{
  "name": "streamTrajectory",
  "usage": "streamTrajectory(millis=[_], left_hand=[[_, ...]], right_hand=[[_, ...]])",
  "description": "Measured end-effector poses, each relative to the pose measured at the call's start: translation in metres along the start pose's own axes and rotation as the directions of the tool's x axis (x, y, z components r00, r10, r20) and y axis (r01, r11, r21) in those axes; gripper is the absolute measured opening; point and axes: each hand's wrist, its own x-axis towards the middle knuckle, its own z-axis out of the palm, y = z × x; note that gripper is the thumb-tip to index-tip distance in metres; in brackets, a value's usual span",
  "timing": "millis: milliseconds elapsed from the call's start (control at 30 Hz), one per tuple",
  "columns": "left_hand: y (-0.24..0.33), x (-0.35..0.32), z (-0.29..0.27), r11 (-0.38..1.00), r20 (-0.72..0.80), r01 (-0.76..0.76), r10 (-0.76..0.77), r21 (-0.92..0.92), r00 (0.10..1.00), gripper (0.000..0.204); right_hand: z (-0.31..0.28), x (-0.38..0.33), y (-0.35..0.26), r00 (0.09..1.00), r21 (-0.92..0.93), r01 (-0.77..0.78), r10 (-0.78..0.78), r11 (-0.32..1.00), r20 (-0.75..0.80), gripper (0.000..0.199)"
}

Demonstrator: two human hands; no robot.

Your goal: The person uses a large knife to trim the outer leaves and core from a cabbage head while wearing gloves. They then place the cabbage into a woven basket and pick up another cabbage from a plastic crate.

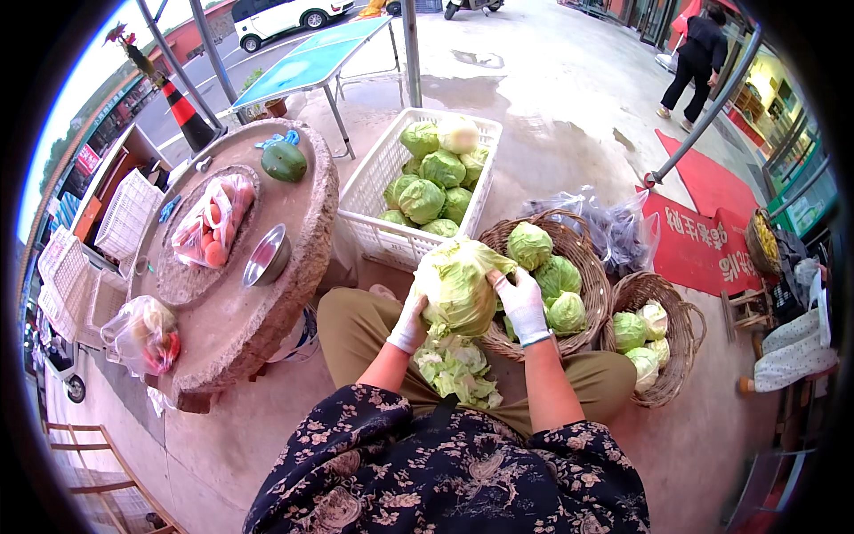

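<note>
- A large pale green round cabbage (458, 283) is being held up over the person's lap, just in front of the baskets.
- The left hand in a white glove (411, 322) is supporting the cabbage from its lower left side, with fingers closed against the leaves; the exact finger position is partly hidden by the head.
- The right hand in a white glove (521, 303) is pressing on the right side of the cabbage, fingers spread and wrapping it.
- A heap of loose torn green leaves (455, 367) is lying on the lap directly under the cabbage.
- A round brown wicker basket (588, 264) with several trimmed cabbages is standing just behind the right hand, and this hand is covering part of its contents.
- A smaller wicker basket (680, 331) with a few pale cabbages is sitting beside it on the right.
- A white plastic crate (374, 182) full of green cabbages is standing further away, behind the held head.
- A round stone table (267, 294) is standing at the left; it is carrying a small steel bowl (267, 255), a clear bag of reddish fruits (212, 224) and a dark green round fruit (284, 161).
- Clear plastic bags (614, 227) behind the big basket are hard to make out.
- A person in dark clothes (696, 60) is walking far away at the top right, partly cut by the picture's rim.
</note>
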Motion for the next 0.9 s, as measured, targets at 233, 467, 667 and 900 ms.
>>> streamTrajectory(millis=[233, 467, 667, 900], left_hand=[[0.004, -0.011, -0.026, 0.997, -0.073, 0.070, -0.067, 0.036, 0.995, 0.064], [-0.019, -0.017, -0.029, 0.934, -0.076, 0.124, -0.158, -0.336, 0.985, 0.066], [-0.017, -0.016, -0.016, 0.895, -0.051, 0.168, -0.207, -0.413, 0.977, 0.064], [-0.003, -0.017, 0.002, 0.937, -0.058, 0.177, -0.203, -0.300, 0.977, 0.060]], right_hand=[[-0.012, -0.003, -0.029, 0.967, -0.248, 0.002, 0.061, 0.969, 0.247, 0.054], [-0.004, -0.022, -0.035, 0.985, -0.264, 0.115, -0.076, 0.958, 0.155, 0.058], [-0.007, -0.031, -0.029, 0.994, -0.138, 0.028, -0.013, 0.990, 0.105, 0.049], [-0.032, -0.035, -0.049, 0.776, 0.764, -0.548, -0.133, 0.342, 0.616, 0.036]])
